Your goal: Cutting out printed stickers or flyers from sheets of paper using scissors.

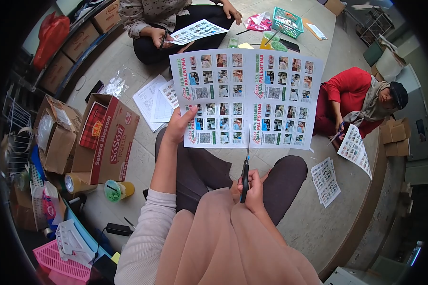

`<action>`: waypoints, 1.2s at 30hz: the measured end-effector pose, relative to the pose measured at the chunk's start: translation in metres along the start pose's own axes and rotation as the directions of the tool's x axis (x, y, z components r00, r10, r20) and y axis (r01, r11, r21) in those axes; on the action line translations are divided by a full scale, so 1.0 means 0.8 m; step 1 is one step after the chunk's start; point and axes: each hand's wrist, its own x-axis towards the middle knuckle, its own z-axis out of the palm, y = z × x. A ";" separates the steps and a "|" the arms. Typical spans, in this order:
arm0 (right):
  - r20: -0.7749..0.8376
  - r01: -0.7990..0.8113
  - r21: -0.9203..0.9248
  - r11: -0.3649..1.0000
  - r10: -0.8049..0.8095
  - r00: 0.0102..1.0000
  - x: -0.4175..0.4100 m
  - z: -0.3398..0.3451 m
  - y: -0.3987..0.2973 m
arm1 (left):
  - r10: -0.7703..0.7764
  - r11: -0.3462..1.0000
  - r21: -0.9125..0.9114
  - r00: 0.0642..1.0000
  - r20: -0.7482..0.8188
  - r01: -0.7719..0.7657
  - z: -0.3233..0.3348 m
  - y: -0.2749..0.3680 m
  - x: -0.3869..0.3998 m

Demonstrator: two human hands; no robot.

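Note:
My left hand [180,124] grips the lower left edge of a printed paper sheet [248,96], its thumb lying over the print. The sheet carries four blocks of small photos, codes and lettering, and is held up before me. In my right hand [253,190] is a pair of scissors [246,178] with dark handles. Their blades point up at the sheet's lower edge, close to the middle gap between the blocks. Whether they have cut into the paper, I cannot tell.
Two people sit nearby with printed sheets [199,31] [355,149]; the person in red holds scissors. Loose papers [326,181] lie on the floor. A cardboard box [108,142], tape roll [69,183] and drink cup [119,191] stand left; a green basket [288,23] stands beyond the sheet.

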 end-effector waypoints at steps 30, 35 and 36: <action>-0.081 -0.045 0.031 0.999 0.048 0.996 -0.001 0.002 -0.007 | 0.016 1.000 0.014 1.000 0.004 -0.016 0.005 0.003 -0.002; -0.079 -0.025 0.034 0.999 0.027 0.996 -0.003 0.001 -0.008 | 0.016 1.000 -0.002 1.000 0.013 -0.016 0.005 0.003 -0.002; -0.083 -0.023 0.028 0.999 0.025 0.996 -0.003 0.001 -0.009 | 0.018 1.000 -0.002 1.000 0.018 -0.018 0.005 0.003 -0.002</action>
